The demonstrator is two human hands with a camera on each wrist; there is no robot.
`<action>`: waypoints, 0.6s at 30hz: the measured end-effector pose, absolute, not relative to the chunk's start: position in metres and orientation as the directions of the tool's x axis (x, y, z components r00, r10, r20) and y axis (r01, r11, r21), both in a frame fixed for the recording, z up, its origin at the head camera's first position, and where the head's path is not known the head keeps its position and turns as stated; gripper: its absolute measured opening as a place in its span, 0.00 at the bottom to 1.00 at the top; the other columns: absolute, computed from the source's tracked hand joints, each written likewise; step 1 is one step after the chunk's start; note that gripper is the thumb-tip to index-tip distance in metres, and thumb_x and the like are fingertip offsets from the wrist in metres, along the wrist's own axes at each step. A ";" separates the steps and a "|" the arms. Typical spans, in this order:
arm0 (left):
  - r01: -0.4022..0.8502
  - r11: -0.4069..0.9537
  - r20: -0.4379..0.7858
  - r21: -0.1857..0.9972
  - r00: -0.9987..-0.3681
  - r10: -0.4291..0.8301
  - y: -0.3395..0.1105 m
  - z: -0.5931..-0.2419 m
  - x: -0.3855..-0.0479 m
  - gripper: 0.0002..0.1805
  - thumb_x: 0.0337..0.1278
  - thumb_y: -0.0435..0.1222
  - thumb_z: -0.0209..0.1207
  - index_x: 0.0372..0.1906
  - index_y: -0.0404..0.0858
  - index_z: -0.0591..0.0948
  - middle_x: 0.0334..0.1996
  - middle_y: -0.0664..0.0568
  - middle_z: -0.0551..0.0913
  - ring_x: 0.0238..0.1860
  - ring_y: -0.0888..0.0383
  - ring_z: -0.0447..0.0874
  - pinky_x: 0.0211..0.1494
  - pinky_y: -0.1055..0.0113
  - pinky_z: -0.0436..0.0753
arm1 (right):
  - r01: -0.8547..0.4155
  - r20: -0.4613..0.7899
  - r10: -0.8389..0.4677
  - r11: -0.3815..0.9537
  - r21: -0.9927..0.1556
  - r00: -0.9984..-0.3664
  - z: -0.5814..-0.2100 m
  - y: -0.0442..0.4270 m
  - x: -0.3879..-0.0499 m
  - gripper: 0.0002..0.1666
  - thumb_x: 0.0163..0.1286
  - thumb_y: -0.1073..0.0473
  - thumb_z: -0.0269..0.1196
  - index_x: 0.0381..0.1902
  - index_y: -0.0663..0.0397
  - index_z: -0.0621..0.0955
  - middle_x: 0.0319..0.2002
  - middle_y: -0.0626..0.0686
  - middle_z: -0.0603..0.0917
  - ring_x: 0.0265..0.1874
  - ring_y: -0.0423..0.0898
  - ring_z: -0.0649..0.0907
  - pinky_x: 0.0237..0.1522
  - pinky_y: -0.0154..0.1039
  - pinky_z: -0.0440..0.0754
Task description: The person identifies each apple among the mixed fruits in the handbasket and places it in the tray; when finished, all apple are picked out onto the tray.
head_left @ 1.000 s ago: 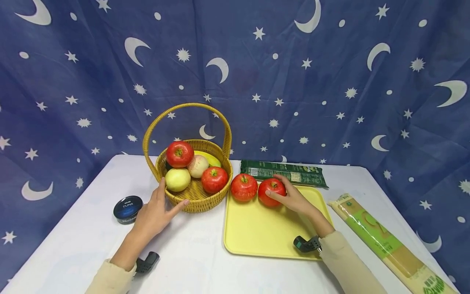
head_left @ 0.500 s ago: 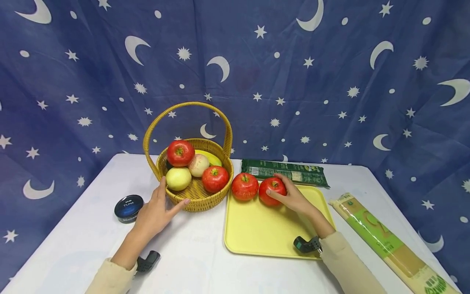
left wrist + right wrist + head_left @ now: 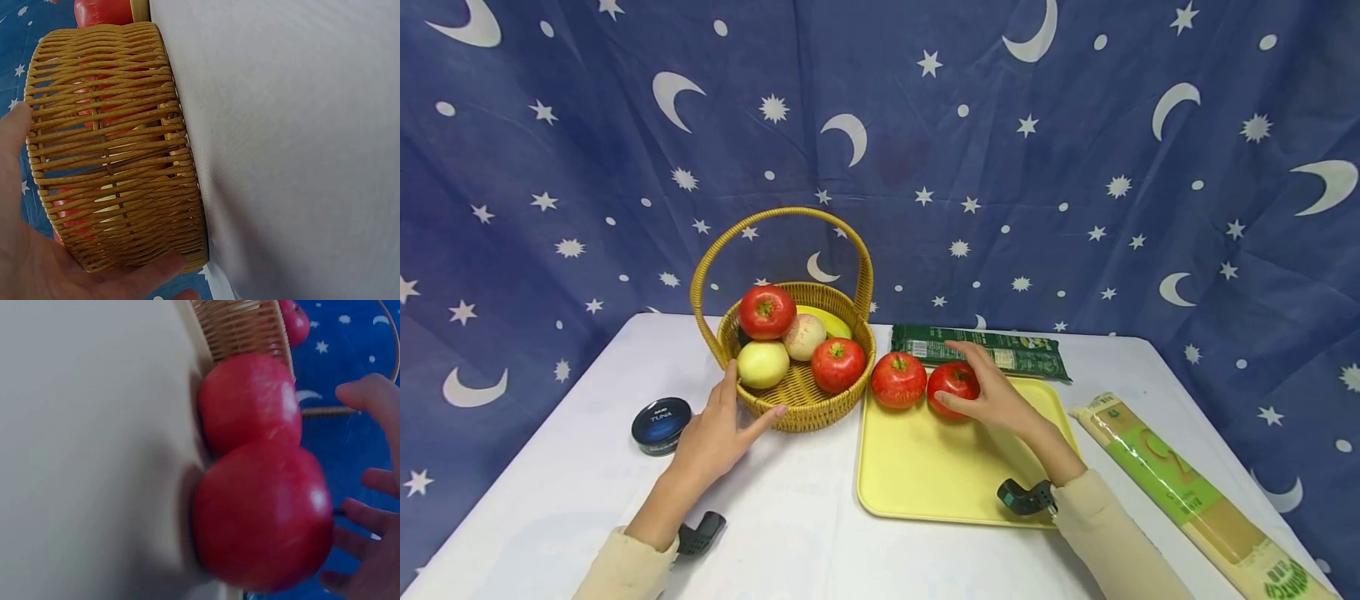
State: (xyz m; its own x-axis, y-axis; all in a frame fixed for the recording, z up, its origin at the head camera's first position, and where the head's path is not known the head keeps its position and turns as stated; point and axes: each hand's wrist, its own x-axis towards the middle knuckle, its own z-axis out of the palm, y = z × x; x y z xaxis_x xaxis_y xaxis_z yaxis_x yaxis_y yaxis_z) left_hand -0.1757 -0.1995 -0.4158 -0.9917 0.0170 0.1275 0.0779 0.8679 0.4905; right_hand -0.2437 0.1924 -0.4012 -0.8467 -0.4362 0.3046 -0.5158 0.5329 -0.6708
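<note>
Head view: the right grip (image 3: 994, 402) is spread wide around a red apple (image 3: 951, 385), with thumb and fingers well parted and nothing grasped; in the right wrist view a gap is seen between thumb and fruit, while contact between a fingertip and the stem cannot be told. The left grip (image 3: 717, 440) is likewise extended, with a fingertip at the rim of a woven basket (image 3: 822, 414) and the thumb stretched along its near wall; the basket is touched rather than clasped.

The apple, round and glossy, is set at the far side of a smooth yellow tray (image 3: 925, 475) with rounded corners, just right of a second apple (image 3: 898, 381). By golden-brown strands the basket's ribbed wall and tall arched handle are formed; inside are held two red apples (image 3: 767, 313), a matte pale-yellow fruit (image 3: 763, 366) and a speckled cream one (image 3: 806, 337). A flat round tuna tin (image 3: 662, 426) is placed left on the white, cloth-covered surface (image 3: 775, 525); a shiny green packet (image 3: 1015, 353) is laid beyond the tray.
</note>
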 end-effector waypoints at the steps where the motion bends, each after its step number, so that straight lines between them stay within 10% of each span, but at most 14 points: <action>1: 0.078 0.868 0.128 0.491 -0.992 0.016 -0.200 -0.416 -0.176 0.60 0.60 0.66 0.51 0.77 0.30 0.38 0.70 0.24 0.54 0.63 0.25 0.65 0.57 0.33 0.69 | -0.521 0.304 -0.443 0.535 -0.665 -0.843 -0.399 0.190 -0.243 0.43 0.61 0.56 0.70 0.71 0.54 0.64 0.68 0.62 0.62 0.58 0.62 0.74 0.52 0.59 0.79; 18: 0.072 0.866 0.132 0.495 -0.991 0.007 -0.200 -0.416 -0.175 0.60 0.60 0.67 0.51 0.77 0.31 0.38 0.70 0.25 0.55 0.62 0.26 0.67 0.55 0.33 0.70 | -0.600 0.344 -0.554 0.384 -0.702 -0.758 -0.380 0.145 -0.232 0.37 0.67 0.62 0.65 0.70 0.58 0.64 0.68 0.62 0.65 0.64 0.61 0.71 0.63 0.58 0.71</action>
